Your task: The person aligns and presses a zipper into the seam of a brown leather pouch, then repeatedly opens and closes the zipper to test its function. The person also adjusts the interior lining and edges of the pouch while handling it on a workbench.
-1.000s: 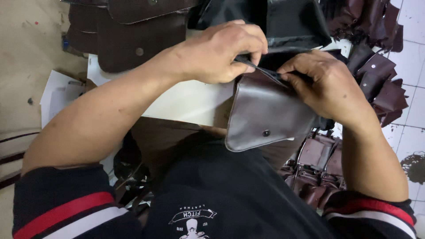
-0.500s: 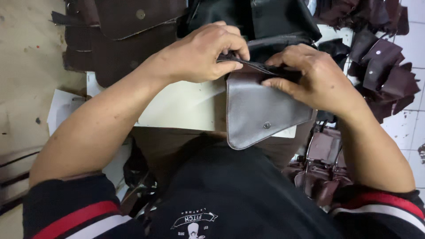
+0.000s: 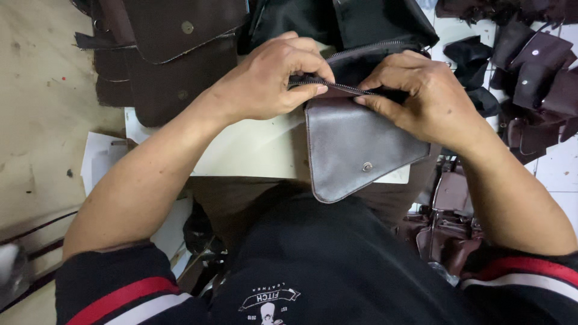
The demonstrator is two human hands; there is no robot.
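Note:
A dark brown leather pouch [image 3: 355, 150] with a metal snap stud lies on a small white board [image 3: 253, 150] over my lap. A zipper [image 3: 343, 88] runs along its top edge. My left hand [image 3: 271, 78] pinches the zipper's left end between thumb and forefinger. My right hand [image 3: 421, 96] grips the pouch's upper right edge, fingers on the zipper line and over black lining fabric [image 3: 373, 30] behind it.
A stack of brown leather flaps [image 3: 168, 54] with snap studs lies at the upper left. More brown leather pieces [image 3: 536, 66] are heaped at the right, and bags [image 3: 448, 222] sit by my right knee. White paper sheets [image 3: 102, 162] lie on the floor at the left.
My view has shifted slightly. My left hand has slid along the zipper toward its left end, while my right hand keeps its hold on the pouch's top edge.

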